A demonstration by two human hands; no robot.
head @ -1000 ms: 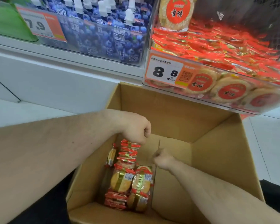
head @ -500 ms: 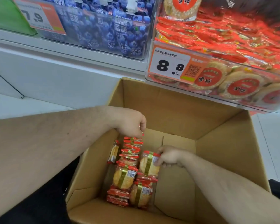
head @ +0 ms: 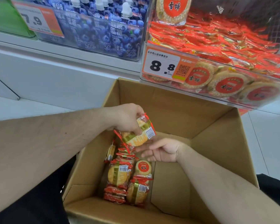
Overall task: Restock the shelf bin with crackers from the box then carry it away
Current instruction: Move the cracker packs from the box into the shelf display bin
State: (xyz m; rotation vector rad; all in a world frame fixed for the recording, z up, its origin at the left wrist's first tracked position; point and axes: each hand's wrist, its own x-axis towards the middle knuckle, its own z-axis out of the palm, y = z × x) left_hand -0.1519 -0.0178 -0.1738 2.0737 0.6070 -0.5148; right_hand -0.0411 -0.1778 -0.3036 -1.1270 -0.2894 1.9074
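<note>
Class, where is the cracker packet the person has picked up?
In the head view, centre frame, the cracker packet is held in the left hand above the cardboard box, just over the open right hand.

Upper left: a clear bin of blueberry drink pouches (head: 103,26) with white caps, fronted by a 7.9 price tag (head: 37,20); beside it a green bin (head: 5,18); below, white floor (head: 268,136).
</note>
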